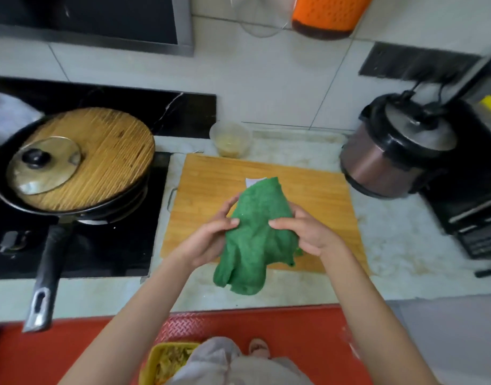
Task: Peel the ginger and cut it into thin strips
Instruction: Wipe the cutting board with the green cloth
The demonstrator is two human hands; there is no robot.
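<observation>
Green cloth (255, 234) is hanging bunched over the board (205, 184), the left hand (208, 240) and right hand (304, 232) each pinching a side of it. Where the ginger is lying cannot be told. Board is sitting on a marble counter (391, 240) between a hob (114, 245) with a pan (51, 254) and a cooker (397, 151); white tiles (266, 79) are backing it.

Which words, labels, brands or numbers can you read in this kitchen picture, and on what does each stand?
None can be read.
Cooker and black appliance beside it: any print is too blurred to read.
Green cloth, cutting board, wooden lid: plain, no text.
</observation>
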